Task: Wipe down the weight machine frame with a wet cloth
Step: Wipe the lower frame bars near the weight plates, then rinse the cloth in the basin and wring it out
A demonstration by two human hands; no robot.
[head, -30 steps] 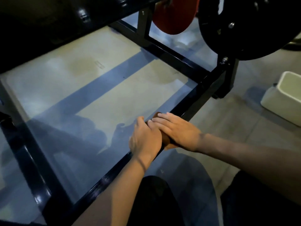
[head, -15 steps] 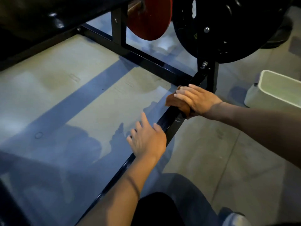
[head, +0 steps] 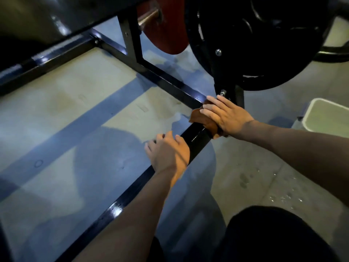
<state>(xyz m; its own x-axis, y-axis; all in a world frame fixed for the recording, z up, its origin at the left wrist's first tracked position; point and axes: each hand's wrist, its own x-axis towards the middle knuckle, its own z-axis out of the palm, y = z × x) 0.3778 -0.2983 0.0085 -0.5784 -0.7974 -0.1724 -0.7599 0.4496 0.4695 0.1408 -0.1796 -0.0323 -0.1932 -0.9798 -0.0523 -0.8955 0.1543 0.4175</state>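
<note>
The weight machine's black steel frame (head: 117, 207) lies low on the floor, one rail running from the lower left up to a corner under the plates. A brown cloth (head: 203, 118) is draped over that rail near the corner. My right hand (head: 224, 115) lies flat on the cloth with straight fingers, pressing it onto the rail. My left hand (head: 168, 152) rests on the same rail a little nearer to me, fingers loosely bent over its far edge, holding nothing.
A large black weight plate (head: 251, 40) and a red plate (head: 166, 29) hang just above the corner. A white bin (head: 328, 118) stands on the floor at the right. Water drops spot the concrete floor (head: 283, 197). My dark-clad knee (head: 273, 235) is at the bottom.
My right hand has slid the cloth along the rail away from me, from beside my left hand up to the corner under the black plate. My left hand stayed on the rail.
</note>
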